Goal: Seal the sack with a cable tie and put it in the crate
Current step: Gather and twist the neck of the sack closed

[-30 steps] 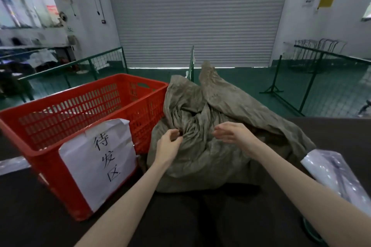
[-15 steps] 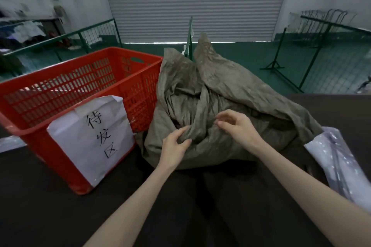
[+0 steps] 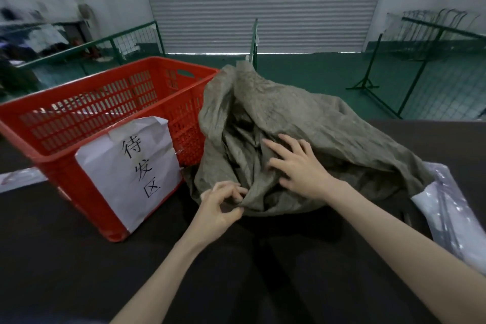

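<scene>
A crumpled grey-green sack (image 3: 310,123) lies on the dark table (image 3: 79,258), its left side against the red crate (image 3: 86,110). My left hand (image 3: 219,208) pinches the sack's near lower edge between thumb and fingers. Higher up, my right hand (image 3: 297,166) rests flat on the folds with its fingers spread. The crate stands left of the sack, with a white paper sign (image 3: 131,166) carrying handwritten characters taped to its front. No cable tie shows in my hands.
A clear plastic bag (image 3: 452,208) with long thin items inside lies at the table's right edge. A strip of plastic (image 3: 18,179) lies left of the crate. Green mesh barriers (image 3: 431,66) and a shut roller door (image 3: 263,2) stand beyond the table.
My left hand has slid down from the sack's middle folds to its near edge and pinched it. My right hand opened flat onto the cloth. The sack's upright top has sagged.
</scene>
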Demonstrator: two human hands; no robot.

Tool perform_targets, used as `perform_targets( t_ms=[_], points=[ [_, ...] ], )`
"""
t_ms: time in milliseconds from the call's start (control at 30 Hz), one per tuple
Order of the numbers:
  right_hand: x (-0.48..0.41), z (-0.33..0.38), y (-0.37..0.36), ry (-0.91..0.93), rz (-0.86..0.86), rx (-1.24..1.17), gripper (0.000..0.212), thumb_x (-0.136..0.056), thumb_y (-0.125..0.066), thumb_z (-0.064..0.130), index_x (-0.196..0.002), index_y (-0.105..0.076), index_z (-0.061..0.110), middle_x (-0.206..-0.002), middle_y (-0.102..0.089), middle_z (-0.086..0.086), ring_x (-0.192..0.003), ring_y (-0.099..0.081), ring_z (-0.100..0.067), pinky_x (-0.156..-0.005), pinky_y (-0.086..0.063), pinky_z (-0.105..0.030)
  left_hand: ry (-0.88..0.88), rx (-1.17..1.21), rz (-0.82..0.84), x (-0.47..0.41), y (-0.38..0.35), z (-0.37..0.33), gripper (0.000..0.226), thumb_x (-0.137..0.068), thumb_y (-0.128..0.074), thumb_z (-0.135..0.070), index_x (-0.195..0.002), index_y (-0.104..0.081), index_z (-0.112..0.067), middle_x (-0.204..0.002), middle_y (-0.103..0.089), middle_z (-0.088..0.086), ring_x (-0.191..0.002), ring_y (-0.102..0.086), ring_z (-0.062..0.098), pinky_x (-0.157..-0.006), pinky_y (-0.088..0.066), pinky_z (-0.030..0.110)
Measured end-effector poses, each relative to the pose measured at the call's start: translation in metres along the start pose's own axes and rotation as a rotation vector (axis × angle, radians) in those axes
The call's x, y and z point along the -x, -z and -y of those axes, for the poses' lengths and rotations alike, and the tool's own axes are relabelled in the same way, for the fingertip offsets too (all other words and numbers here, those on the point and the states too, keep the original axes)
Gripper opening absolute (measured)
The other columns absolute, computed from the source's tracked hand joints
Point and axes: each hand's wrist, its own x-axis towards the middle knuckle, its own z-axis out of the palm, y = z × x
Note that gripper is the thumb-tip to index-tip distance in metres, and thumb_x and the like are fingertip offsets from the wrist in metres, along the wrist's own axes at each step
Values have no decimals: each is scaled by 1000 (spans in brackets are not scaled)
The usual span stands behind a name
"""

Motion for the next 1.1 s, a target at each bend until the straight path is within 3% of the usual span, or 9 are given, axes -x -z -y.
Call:
perform_targets(
  t_ms=[67,133,233,433,633,733,800,867,1100],
  points=[
    [0,0,-4,-1,-40,34,30,-65,-70,23,-94,-62,18,-125,-63,-6,-124,-51,-34,-96,-25,-44,37,2,52,2,9,0,7,-68,-60,-33,-70,-54,-37,-106,-68,-10,-118,-51,7,-106,-30,52],
    [0,4,-1,-30,-36,3,23,-73,-62,25,-93,-58,15,-104,-66,-6,-108,-58,-30,-88,-26,-38,81,46,74,3,14,-2,5,-74,-58,-36,-76,-62,-35,-103,-68,-7,-111,-56,7,-102,-39,46],
    [5,17,6,-98,67,-186,20,-82,-59,24,-97,-54,12,-103,-63,-9,-103,-54,-30,-83,-35,-37,121,192,28,0,14,-10,14,-85,-58,-24,-95,-67,-20,-99,-70,-3,-99,-64,13,-86,-50,26],
    [33,57,9,37,301,-426,17,-79,-61,24,-90,-54,12,-84,-58,-7,-83,-57,-24,-72,-45,-39,174,538,-134,-31,2,-55,45,-88,-63,-17,-130,-49,-18,-120,-61,-12,-112,-56,-1,-93,-47,13],
    [53,71,-1,61,370,-542,22,-81,-65,35,-92,-55,19,-90,-58,-1,-82,-53,-14,-74,-47,-37,99,318,-98,-64,-12,-63,61,-87,-52,-4,-144,-37,-20,-141,-50,0,-132,-44,14,-114,-33,37],
    [61,61,7,-9,312,-683,21,-82,-67,33,-99,-62,21,-89,-63,7,-79,-57,-4,-75,-51,-26,66,161,-48,-67,-17,-50,54,-78,-39,-3,-127,-58,-15,-128,-62,4,-124,-53,18,-108,-41,43],
    [64,54,12,-53,235,-758,17,-82,-69,27,-97,-66,18,-89,-70,5,-79,-62,-2,-73,-51,-19,52,54,-2,-64,-21,-42,43,-78,-38,3,-107,-67,-9,-112,-69,6,-112,-60,21,-100,-47,35],
    [67,46,17,-100,123,-802,14,-82,-70,22,-94,-68,14,-85,-70,4,-76,-62,0,-71,-48,-13,38,-6,43,-57,-24,-35,43,-81,-38,12,-104,-69,-8,-110,-69,4,-111,-59,20,-96,-46,23],
    [60,33,27,-233,-268,-880,11,-81,-68,12,-90,-66,7,-74,-67,-1,-65,-59,-6,-64,-45,-16,183,-110,242,-25,-43,-26,35,-74,-42,7,-85,-72,-8,-105,-72,4,-106,-63,17,-85,-50,24]
  ],
)
